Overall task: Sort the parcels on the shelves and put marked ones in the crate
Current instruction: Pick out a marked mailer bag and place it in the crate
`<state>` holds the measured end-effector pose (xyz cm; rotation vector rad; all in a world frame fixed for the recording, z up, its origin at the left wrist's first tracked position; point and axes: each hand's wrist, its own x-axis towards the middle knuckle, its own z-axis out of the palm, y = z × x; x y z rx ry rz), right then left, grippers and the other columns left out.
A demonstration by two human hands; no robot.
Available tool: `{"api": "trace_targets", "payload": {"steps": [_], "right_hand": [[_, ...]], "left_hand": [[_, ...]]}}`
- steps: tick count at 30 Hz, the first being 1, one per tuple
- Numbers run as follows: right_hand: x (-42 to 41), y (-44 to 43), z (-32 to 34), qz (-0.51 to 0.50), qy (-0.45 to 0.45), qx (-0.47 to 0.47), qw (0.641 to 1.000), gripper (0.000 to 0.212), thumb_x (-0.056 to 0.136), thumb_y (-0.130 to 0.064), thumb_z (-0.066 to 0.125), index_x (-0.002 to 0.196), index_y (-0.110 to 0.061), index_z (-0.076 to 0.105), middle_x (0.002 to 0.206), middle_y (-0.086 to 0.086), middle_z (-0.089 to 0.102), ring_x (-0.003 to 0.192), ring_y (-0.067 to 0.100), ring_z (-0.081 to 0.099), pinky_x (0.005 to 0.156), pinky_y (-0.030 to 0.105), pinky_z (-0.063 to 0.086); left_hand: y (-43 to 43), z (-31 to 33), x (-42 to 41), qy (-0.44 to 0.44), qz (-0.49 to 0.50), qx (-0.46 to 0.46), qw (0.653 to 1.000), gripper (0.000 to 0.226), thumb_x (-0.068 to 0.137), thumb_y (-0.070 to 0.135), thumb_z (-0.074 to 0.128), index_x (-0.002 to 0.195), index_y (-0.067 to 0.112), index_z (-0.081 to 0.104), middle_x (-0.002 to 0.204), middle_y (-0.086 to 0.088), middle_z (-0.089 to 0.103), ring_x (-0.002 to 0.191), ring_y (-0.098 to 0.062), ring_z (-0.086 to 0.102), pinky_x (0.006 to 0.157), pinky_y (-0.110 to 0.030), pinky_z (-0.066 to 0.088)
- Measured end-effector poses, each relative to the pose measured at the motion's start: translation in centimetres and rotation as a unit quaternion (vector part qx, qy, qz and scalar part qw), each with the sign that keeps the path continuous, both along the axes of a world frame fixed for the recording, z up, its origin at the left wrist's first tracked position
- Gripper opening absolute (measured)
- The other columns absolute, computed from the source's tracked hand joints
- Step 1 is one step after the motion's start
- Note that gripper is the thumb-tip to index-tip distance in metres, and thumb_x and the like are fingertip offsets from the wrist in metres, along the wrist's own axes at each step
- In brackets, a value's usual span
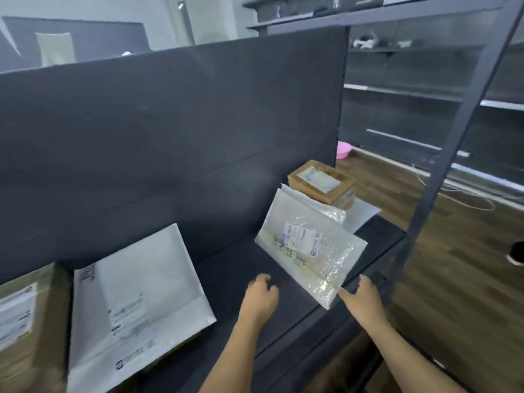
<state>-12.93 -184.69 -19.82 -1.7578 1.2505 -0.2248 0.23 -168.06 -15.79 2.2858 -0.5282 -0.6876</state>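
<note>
A dark shelf (232,268) with a tall dark back panel (170,137) filled most of the head view. A clear bubble mailer (320,262), bearing a printed label and some dark handwriting, lay tilted over the shelf at about 4 o'clock from the picture's middle, its long edge running from 10 o'clock down to 4 o'clock. The right hand (364,299) was at that mailer's near corner, at 5 o'clock, with the thumb reaching to the mailer's edge. Blur hid whether the fingers (367,280) actually gripped it or only touched it, so I cannot tell. The left hand (259,296) hovered over the bare shelf just left of the mailer, near 6 o'clock, with its fingers loosely curled and holding nothing. A large white mailer (136,302) leaned against the back panel at 7 o'clock, well apart from the left hand. A brown parcel (22,321) with a pale label stood just beside it at the frame's left edge, near 8 o'clock. Behind the bubble mailer, at 3 o'clock, a small cardboard box (320,180) with a label sat on top of another box, the pair resting on a flat white envelope (365,212). Beyond the shelf's end, toward 2 o'clock, a pink basin (343,150) lay on a wooden floor (453,251), and a grey upright post (453,137) crossed the view.
</note>
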Motion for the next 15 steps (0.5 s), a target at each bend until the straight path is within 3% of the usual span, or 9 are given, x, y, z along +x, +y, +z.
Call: {"api": "trace_targets", "payload": {"steps": [3,6,9,13,15], "right_hand": [[1.2,-0.6,0.1,-0.127,-0.081,0.104,0.983,0.078,0.088,-0.018,0.063,0.148,-0.002,0.016,0.148,0.018,0.033,0.133,0.036,0.036,0.104,0.043,0.035],[2.5,-1.5,-0.3,-0.19,-0.119,0.143,0.964,0.081,0.086,-0.014,0.067,0.147,-0.001,0.015,0.15,0.02,0.03,0.135,0.038,0.033,0.107,0.046,0.032],[4.4,-2.1,-0.6,-0.204,-0.135,0.165,0.955,0.08,0.082,-0.01,0.071,0.144,0.002,0.021,0.142,0.022,0.039,0.129,0.039,0.039,0.105,0.046,0.035],[6.9,-2.3,-0.6,-0.206,-0.161,0.177,0.949,0.062,0.078,-0.003,0.073,0.13,0.004,0.04,0.125,0.018,0.055,0.109,0.032,0.055,0.087,0.035,0.042],[7.7,-2.2,-0.9,-0.216,-0.174,0.183,0.943,0.061,0.076,-0.003,0.075,0.128,0.003,0.043,0.122,0.017,0.058,0.103,0.029,0.056,0.086,0.034,0.043]], "left_hand": [[1.3,0.5,1.5,-0.007,0.0,0.002,1.0,0.044,0.094,0.018,0.043,0.138,0.014,0.043,0.139,-0.01,0.047,0.125,-0.023,0.048,0.099,-0.027,0.038],[1.8,1.2,3.3,-0.014,-0.006,0.009,1.0,0.045,0.093,0.018,0.043,0.138,0.015,0.043,0.139,-0.009,0.047,0.124,-0.021,0.049,0.099,-0.027,0.039],[1.5,1.5,4.9,-0.027,-0.026,0.012,0.999,0.045,0.093,0.018,0.043,0.138,0.015,0.043,0.14,-0.008,0.047,0.126,-0.019,0.048,0.099,-0.025,0.039],[1.0,1.6,6.5,-0.017,-0.045,0.015,0.999,0.045,0.093,0.02,0.043,0.138,0.016,0.043,0.141,-0.008,0.046,0.126,-0.02,0.048,0.099,-0.026,0.039],[0.9,1.4,7.1,-0.01,-0.047,0.015,0.999,0.044,0.093,0.02,0.044,0.137,0.016,0.044,0.14,-0.007,0.046,0.126,-0.02,0.048,0.098,-0.027,0.038]]}}
